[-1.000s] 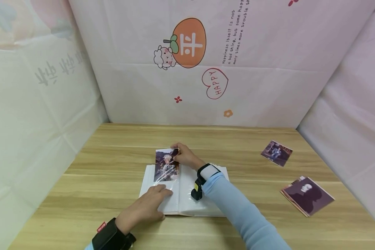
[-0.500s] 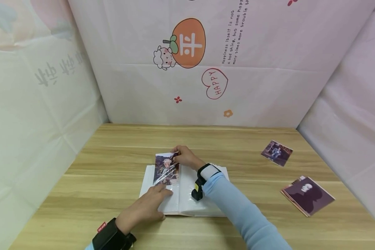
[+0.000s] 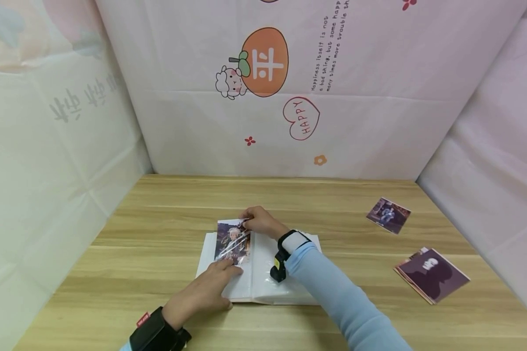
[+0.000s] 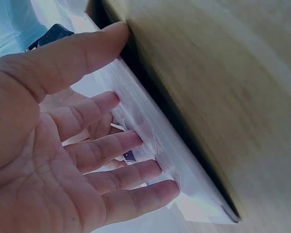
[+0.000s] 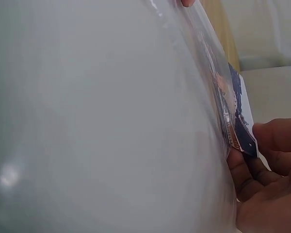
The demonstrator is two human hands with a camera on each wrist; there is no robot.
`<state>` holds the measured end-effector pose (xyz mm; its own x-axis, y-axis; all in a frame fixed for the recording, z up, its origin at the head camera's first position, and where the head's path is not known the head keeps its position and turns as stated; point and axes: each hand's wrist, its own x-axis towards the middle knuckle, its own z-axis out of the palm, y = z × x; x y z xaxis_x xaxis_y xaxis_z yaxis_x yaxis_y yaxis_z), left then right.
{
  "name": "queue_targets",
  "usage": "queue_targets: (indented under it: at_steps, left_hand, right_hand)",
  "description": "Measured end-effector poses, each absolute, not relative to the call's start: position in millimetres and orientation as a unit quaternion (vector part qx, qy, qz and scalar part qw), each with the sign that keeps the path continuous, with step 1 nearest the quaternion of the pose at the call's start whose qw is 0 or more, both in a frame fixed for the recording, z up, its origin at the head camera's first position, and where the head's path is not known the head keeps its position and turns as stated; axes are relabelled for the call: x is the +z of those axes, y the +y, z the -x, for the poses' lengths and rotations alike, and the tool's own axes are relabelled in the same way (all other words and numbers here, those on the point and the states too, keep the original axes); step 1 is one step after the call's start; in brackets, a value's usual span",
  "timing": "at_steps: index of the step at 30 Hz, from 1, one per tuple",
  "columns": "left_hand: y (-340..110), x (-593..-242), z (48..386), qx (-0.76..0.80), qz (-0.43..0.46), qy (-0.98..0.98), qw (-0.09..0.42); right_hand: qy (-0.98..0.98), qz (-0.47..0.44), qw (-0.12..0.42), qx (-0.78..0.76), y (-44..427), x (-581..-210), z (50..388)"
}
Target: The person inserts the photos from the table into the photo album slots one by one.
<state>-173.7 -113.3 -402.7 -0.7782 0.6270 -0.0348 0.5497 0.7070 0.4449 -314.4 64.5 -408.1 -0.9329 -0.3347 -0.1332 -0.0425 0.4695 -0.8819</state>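
Lying on the left page of an open white album point(image 3: 285, 287), the upright photograph point(image 3: 232, 239) projects past the page's far edge in the head view. The right hand point(image 3: 265, 223) pinches its far right corner. The left hand point(image 3: 206, 287) rests on the near part of the same page, fingers extended and holding nothing. To the right on the wooden worktop point(image 3: 123, 273), well apart from the album, lie a loose photograph point(image 3: 388, 215) on the far side and a small stack of photographs point(image 3: 433, 274) on the near side. Should the left hand press too firmly, the page could be pinned tight and the photograph held up, probably buckling near the pinched corner.

In the left wrist view, the four fingers are spread, their tips against the page, while the thumb extends past the album's near edge. How hard they press cannot be told. If they slid, the album could shift and the photograph turn askew.

In the right wrist view, the photograph lies partly beneath a clear film point(image 5: 203, 68), its white-edged far part outside. The thumb lies on one face of the exposed corner and curled fingers on the other. The film is glossy and rippled; if it clung or folded, it could catch the photograph. Since the grip is at one corner only, an uneven push could crease that corner.
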Motion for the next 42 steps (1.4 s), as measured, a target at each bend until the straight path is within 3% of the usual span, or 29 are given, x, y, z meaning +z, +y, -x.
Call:
queue_targets:
  at_steps: [20, 30, 42]
  left_hand:
    - [-114.8, -403.7, 172.9, 0.206, -0.331, 0.918, 0.070]
    - [-113.6, -401.6, 172.7, 0.208, -0.327, 0.918, 0.089]
    - [-113.6, -404.8, 173.9, 0.202, -0.341, 0.915, 0.077]
  right_hand:
    - [0.872, 0.150, 0.119, -0.450, 65.3, -411.1, 313.7]
    - [0.876, 0.148, 0.136, -0.438, 64.9, -409.5, 312.6]
    - [0.876, 0.185, 0.164, -0.413, 65.6, -408.2, 309.4]
